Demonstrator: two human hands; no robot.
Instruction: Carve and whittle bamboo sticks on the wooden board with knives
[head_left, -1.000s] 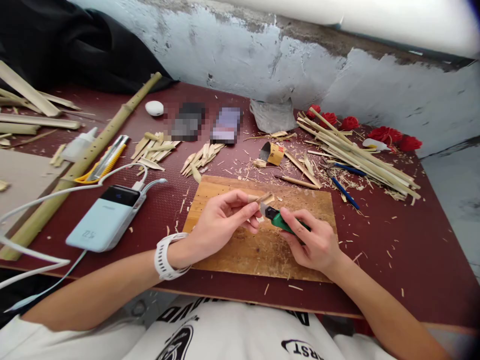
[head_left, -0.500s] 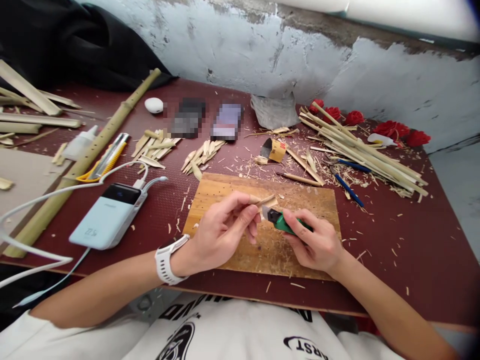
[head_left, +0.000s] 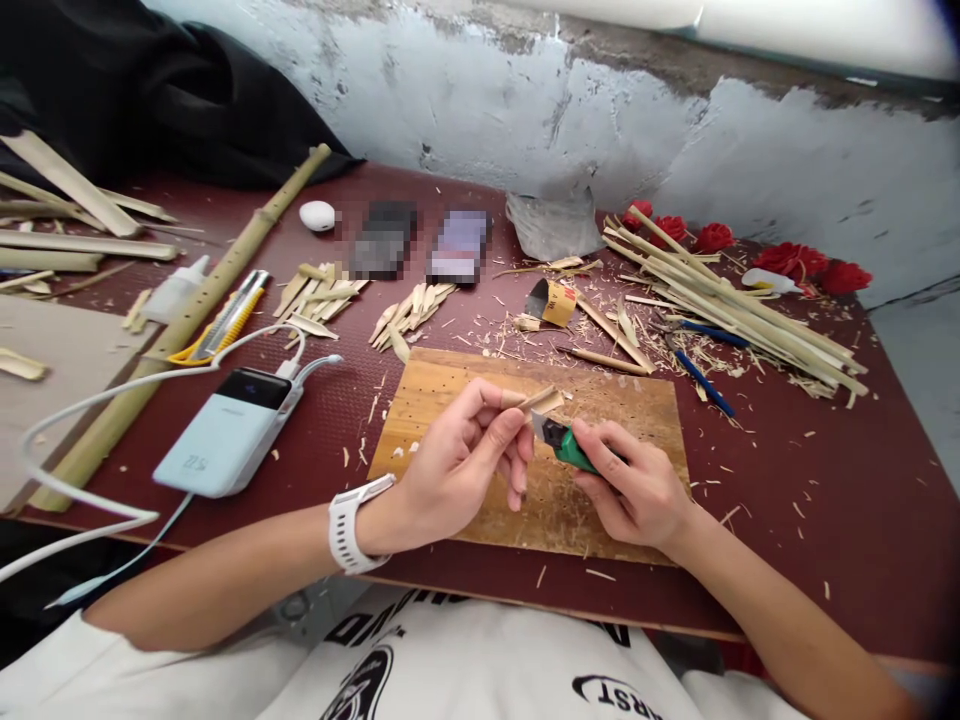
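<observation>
Between the thumb and fingers of my left hand (head_left: 472, 450) is a short, curved bamboo piece (head_left: 547, 401), its free end pointing right. My right hand (head_left: 634, 480) is wrapped round a green utility knife (head_left: 576, 447). The knife's blade is out and lies close beside the bamboo piece, near my left thumb; whether it touches cannot be made out. Both hands are above a worn wooden board (head_left: 427, 400) scattered with small chips. My left fingers hide part of the bamboo.
A bamboo pole (head_left: 225, 265), yellow cutter (head_left: 225, 325) and power bank (head_left: 225, 440) with cables lie left. Behind the board are bamboo slivers (head_left: 416, 310), two blurred phones (head_left: 459, 245) and a sandpaper roll (head_left: 553, 302). Blue-handled pliers (head_left: 705, 383), bamboo strips (head_left: 735, 295) and red flowers (head_left: 787, 262) lie right.
The whole view has shifted slightly, so things appear a little further right. The bamboo piece is turned a little, showing more of its hollow side. Both grips stay the same.
</observation>
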